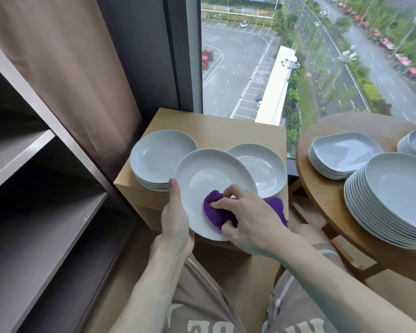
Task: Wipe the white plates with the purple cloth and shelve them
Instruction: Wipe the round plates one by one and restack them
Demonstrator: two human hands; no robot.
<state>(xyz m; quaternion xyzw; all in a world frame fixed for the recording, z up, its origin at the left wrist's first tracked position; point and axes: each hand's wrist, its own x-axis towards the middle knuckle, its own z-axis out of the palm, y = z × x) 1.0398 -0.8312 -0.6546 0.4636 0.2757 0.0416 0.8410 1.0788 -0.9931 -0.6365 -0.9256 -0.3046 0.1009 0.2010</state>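
A round white plate is held tilted above the small wooden cabinet. My left hand grips its left rim, thumb on top. My right hand holds the bunched purple cloth and presses it onto the near part of the plate's inside. Behind the plate, a short stack of white plates stands at the left of the cabinet top. To its right lies a single white plate.
Grey shelves stand open at the left, beside a brown curtain. A round wooden table at the right bears a tall stack of round plates and two stacks of squarish plates. A window is ahead.
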